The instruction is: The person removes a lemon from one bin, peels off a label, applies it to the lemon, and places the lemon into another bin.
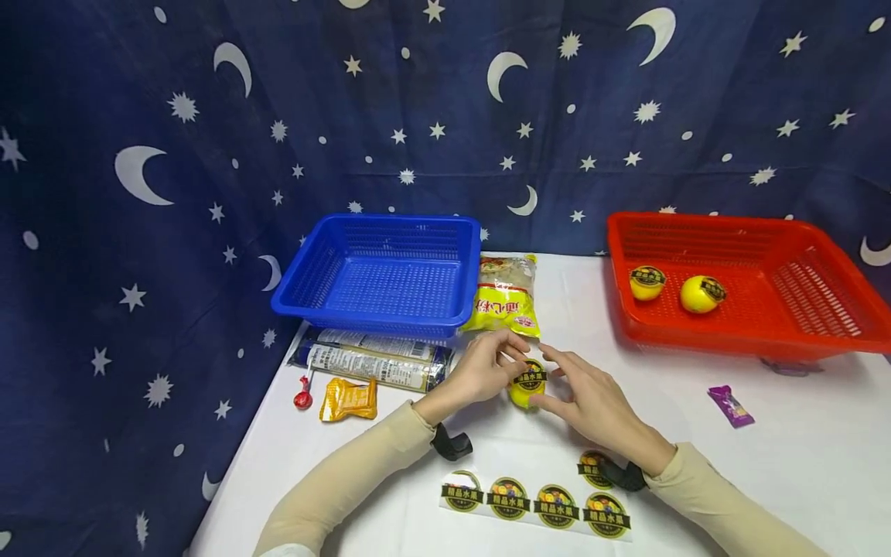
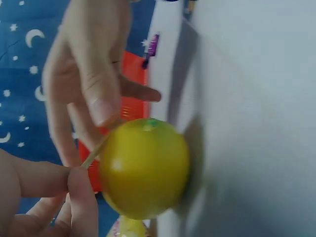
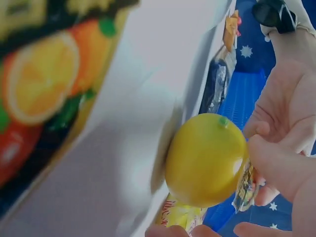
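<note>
A yellow fruit (image 1: 527, 391) with a round black-and-gold sticker (image 1: 531, 376) on top rests on the white table (image 1: 800, 464). My left hand (image 1: 511, 362) is on its left side. In the left wrist view its thumb and finger (image 2: 74, 175) pinch the thin edge of the sticker beside the fruit (image 2: 145, 168). My right hand (image 1: 550, 379) reaches in from the right with fairly straight fingers. Its thumb (image 3: 276, 163) presses the sticker (image 3: 244, 185) against the fruit (image 3: 205, 158).
A sticker sheet (image 1: 536, 503) lies near the front edge. The red basket (image 1: 821, 325) at the right holds two stickered yellow fruits (image 1: 701, 294). An empty blue basket (image 1: 383, 271) stands at the back left beside several snack packets (image 1: 504, 298). A purple candy (image 1: 731, 406) lies at the right.
</note>
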A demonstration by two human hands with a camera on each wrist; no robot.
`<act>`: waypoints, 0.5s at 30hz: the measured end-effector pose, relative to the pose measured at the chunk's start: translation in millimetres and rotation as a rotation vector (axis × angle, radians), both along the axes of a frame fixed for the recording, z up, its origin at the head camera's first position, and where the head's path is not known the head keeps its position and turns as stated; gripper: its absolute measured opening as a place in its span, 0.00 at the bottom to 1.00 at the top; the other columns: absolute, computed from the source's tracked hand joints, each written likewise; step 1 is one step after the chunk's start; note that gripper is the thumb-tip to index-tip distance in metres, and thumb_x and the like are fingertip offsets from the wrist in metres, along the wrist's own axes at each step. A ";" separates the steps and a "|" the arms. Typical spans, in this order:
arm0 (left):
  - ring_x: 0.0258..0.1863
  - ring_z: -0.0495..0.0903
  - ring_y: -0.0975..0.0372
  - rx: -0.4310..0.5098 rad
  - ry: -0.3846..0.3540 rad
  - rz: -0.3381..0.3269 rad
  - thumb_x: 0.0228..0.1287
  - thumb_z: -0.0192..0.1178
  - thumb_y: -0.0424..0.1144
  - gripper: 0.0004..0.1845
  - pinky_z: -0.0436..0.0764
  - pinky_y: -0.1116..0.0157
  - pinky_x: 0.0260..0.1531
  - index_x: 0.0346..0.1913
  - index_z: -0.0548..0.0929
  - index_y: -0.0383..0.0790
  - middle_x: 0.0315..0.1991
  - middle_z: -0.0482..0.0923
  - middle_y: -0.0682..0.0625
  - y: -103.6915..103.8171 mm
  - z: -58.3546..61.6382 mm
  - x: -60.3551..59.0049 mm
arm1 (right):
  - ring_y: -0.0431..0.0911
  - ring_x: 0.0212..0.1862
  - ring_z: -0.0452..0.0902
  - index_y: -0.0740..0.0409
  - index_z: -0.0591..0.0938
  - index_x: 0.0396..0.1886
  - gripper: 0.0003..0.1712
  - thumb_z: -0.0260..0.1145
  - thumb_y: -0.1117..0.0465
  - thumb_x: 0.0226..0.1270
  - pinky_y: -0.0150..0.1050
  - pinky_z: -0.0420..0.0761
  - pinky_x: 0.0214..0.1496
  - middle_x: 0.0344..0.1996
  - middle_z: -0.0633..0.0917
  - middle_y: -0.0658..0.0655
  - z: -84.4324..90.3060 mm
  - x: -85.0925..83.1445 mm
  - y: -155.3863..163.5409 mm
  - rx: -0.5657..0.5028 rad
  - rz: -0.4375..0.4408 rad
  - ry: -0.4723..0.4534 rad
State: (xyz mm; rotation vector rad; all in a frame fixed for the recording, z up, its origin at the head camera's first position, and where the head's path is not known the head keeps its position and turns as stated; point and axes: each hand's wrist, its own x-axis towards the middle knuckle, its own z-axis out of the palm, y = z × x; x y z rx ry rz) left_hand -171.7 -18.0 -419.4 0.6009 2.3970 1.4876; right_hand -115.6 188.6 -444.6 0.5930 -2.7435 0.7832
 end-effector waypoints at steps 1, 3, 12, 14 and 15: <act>0.26 0.81 0.69 -0.016 0.028 0.000 0.66 0.66 0.31 0.09 0.82 0.71 0.27 0.49 0.84 0.35 0.42 0.88 0.43 0.5 -2.0 0.4 | 0.45 0.39 0.87 0.58 0.75 0.70 0.44 0.80 0.48 0.56 0.41 0.81 0.37 0.54 0.87 0.56 -1.0 -1.4 -0.3 -0.006 0.010 0.008; 0.26 0.80 0.71 -0.063 0.094 0.010 0.66 0.66 0.31 0.07 0.80 0.73 0.28 0.46 0.86 0.37 0.42 0.89 0.45 0.9 -4.7 1.5 | 0.45 0.39 0.87 0.57 0.77 0.68 0.41 0.80 0.50 0.57 0.41 0.82 0.38 0.54 0.87 0.55 -3.0 -3.5 -1.3 -0.021 0.035 0.020; 0.33 0.82 0.66 -0.279 0.377 0.001 0.67 0.67 0.36 0.06 0.74 0.75 0.38 0.43 0.93 0.44 0.40 0.89 0.51 2.2 -7.4 7.9 | 0.48 0.43 0.89 0.60 0.88 0.54 0.22 0.77 0.59 0.61 0.44 0.86 0.41 0.51 0.89 0.56 -7.5 -5.3 -5.6 -0.116 0.047 0.098; 0.33 0.82 0.66 -0.318 0.412 -0.002 0.68 0.67 0.38 0.07 0.74 0.75 0.36 0.44 0.93 0.45 0.37 0.88 0.52 1.8 -6.9 9.1 | 0.51 0.49 0.89 0.61 0.90 0.51 0.16 0.75 0.61 0.64 0.51 0.85 0.47 0.48 0.90 0.56 -6.2 -6.2 -5.4 -0.108 0.041 0.102; 0.32 0.81 0.66 -0.330 0.417 -0.004 0.68 0.68 0.40 0.08 0.73 0.75 0.34 0.45 0.93 0.46 0.37 0.88 0.53 1.4 -6.5 9.9 | 0.52 0.49 0.89 0.61 0.90 0.49 0.14 0.74 0.62 0.65 0.53 0.84 0.49 0.47 0.91 0.56 -5.5 -6.5 -5.0 -0.099 0.040 0.095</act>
